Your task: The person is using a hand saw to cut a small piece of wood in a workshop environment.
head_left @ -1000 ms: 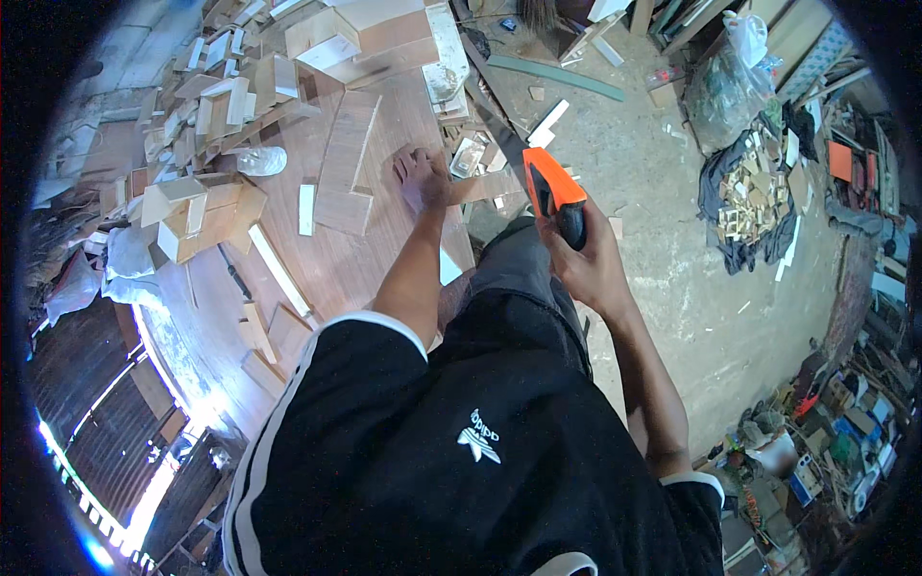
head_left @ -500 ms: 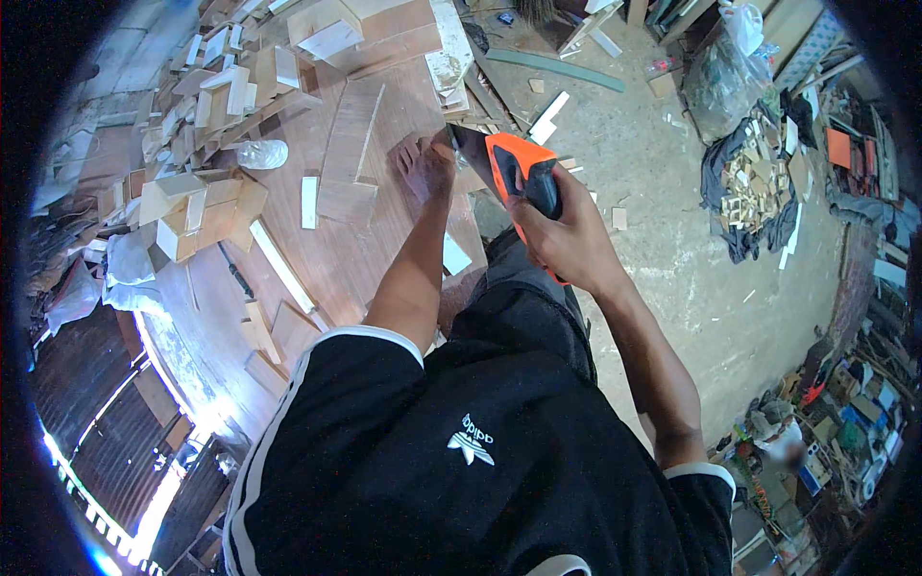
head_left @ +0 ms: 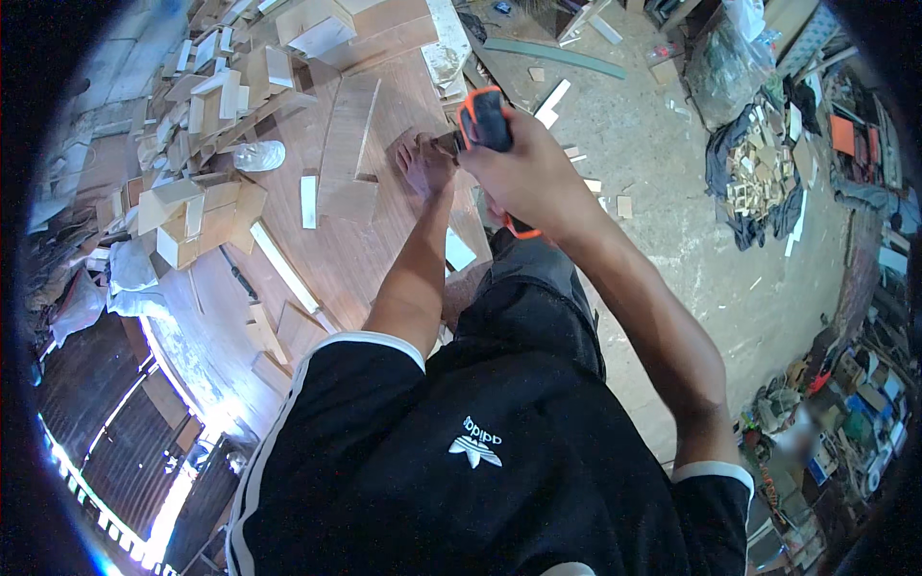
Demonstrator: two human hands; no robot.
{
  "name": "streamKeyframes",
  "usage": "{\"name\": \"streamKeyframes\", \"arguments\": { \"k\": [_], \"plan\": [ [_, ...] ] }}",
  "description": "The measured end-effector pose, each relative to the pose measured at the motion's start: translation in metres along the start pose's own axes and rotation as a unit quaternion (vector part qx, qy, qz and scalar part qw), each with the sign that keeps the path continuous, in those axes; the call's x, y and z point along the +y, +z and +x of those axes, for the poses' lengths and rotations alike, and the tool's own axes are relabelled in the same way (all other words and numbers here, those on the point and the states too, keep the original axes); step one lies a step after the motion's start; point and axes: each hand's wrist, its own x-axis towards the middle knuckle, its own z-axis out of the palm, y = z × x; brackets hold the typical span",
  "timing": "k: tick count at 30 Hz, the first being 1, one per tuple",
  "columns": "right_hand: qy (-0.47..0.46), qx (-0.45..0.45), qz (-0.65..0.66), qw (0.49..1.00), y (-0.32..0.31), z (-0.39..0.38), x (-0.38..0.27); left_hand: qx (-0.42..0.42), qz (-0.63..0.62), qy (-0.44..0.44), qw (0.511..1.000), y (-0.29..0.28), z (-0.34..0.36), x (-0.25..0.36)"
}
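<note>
My right hand is wrapped round the black and orange handle of a handsaw, above the right edge of the wooden worktop. The saw's blade is mostly hidden behind my hand and the handle. Just left of the saw, my left hand presses down near that edge, its fingers spread over the wood. Whatever lies beneath its palm cannot be made out. Left of this hand lie flat boards, and a short pale strip sits by my leg.
Open wooden boxes and a heap of small wooden pieces crowd the worktop's left side, with a clear plastic cup. On the concrete floor at right are offcuts on a dark cloth and a filled plastic bag.
My right hand and the saw handle have moved forward and left, toward my left hand, and the handle has tipped more upright. My left hand stays in place.
</note>
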Motion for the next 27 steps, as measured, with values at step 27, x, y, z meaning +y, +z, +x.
{"name": "streamKeyframes", "arguments": {
  "k": [27],
  "plan": [
    [0.102,-0.014,-0.042,0.994,0.032,0.047,-0.052,0.027,0.055,0.04,0.997,0.008,-0.004,-0.01]
  ]
}}
